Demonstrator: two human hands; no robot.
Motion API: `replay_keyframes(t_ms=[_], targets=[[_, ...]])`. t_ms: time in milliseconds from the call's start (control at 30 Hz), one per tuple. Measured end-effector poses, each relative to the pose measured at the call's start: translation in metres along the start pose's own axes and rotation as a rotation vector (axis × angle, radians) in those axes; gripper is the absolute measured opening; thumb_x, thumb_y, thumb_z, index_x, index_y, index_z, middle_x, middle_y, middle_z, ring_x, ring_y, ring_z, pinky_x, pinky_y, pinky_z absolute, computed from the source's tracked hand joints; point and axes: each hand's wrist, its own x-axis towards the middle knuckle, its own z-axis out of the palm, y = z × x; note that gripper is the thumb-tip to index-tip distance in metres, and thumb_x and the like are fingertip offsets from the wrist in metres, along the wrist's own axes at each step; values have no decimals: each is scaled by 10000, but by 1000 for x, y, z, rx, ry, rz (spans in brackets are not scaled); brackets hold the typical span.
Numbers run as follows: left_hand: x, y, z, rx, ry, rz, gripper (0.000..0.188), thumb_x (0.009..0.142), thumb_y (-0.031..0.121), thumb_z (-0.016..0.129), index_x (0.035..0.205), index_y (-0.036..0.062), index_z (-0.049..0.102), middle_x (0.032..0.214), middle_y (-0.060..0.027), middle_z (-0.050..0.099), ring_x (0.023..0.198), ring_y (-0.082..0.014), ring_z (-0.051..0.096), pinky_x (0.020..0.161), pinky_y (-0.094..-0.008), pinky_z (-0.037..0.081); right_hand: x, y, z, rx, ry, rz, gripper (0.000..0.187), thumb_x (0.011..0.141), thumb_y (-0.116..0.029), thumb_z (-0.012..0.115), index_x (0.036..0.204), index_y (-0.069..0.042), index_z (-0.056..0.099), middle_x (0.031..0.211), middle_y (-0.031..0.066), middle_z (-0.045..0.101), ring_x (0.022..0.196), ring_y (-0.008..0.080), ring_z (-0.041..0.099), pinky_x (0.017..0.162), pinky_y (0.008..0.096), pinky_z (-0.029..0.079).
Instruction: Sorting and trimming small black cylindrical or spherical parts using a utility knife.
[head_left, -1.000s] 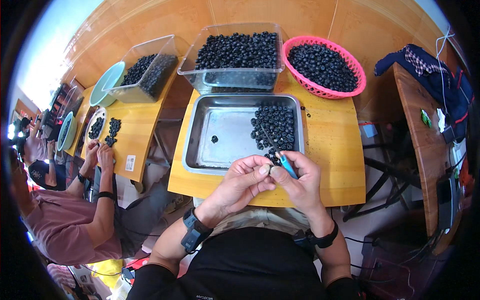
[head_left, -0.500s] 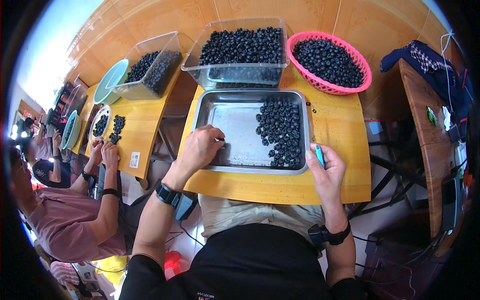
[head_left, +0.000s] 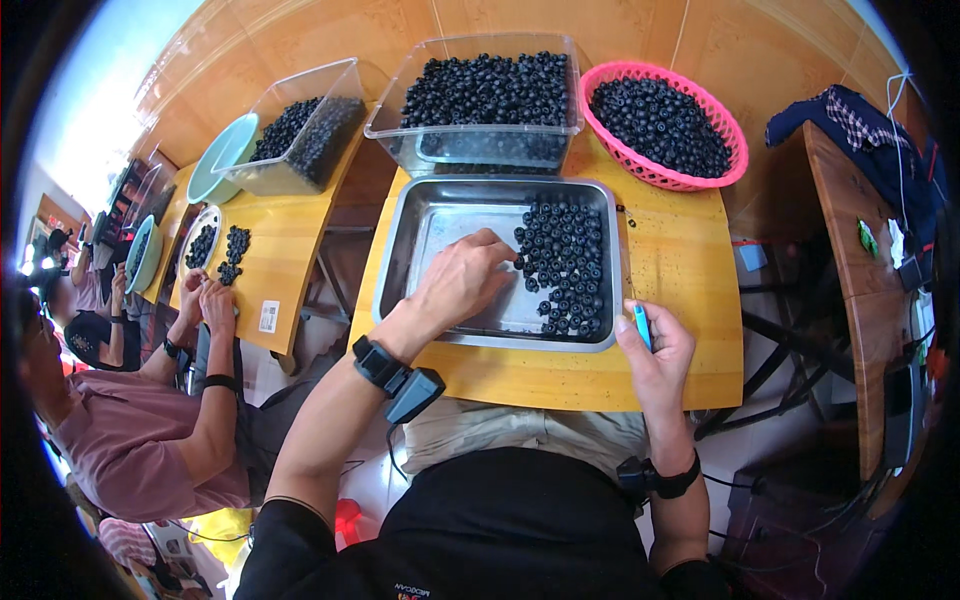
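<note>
A shallow metal tray lies on the table in front of me, with blueberries in one layer along its right side. My left hand reaches over the tray, its fingertips closed at a blueberry on the left edge of that layer; the thumb is mostly hidden. Just outside the tray's lower right corner, my right hand is closed around a slim blue stick-like tool. Most of the tool is hidden in the fingers.
Behind the tray stand a clear plastic bin and a pink basket, both full of blueberries. At left, a co-worker's hands work at another table with a clear bin. A wooden bench is at right.
My left hand has moved right across the tray, from its bare lower left part to the edge of the blueberries. My right hand stays almost in place with the blue tool.
</note>
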Motion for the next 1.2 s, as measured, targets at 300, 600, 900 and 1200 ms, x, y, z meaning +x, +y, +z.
replay_keyframes(t_ms=[300, 600, 900, 1200], targets=[[18, 3, 13, 28, -80, 12, 234, 846, 90, 687, 1069, 19, 696, 1052, -150, 675, 909, -378, 668, 832, -446, 533, -8, 6, -6, -16, 5, 43, 229, 923, -80, 716, 1084, 70, 655, 890, -7, 659, 778, 21, 539, 694, 188, 448], [13, 11, 13, -88, -55, 24, 246, 807, 20, 682, 1050, 10, 721, 982, -185, 670, 848, -343, 684, 767, -408, 555, -6, 8, -7, -30, -7, 49, 233, 925, -107, 724, 1076, 61, 662, 873, -19, 647, 760, 17, 518, 672, 186, 437], [4, 12, 7, -724, -134, -325, 186, 854, -7, 737, 1039, -16, 715, 1016, -77, 717, 829, -131, 687, 724, -268, 571, -4, 8, -6, -15, -16, 58, 219, 924, -99, 725, 1062, 57, 661, 866, -24, 645, 752, 15, 517, 664, 183, 434], [-12, 26, 6, -1470, -1, -565, 137, 885, -5, 726, 1020, 6, 706, 949, -75, 716, 803, -146, 701, 761, -273, 619, -1, 6, 0, -16, -34, 49, 227, 918, -105, 733, 1059, 56, 660, 829, -47, 606, 719, 8, 478, 628, 181, 404]])
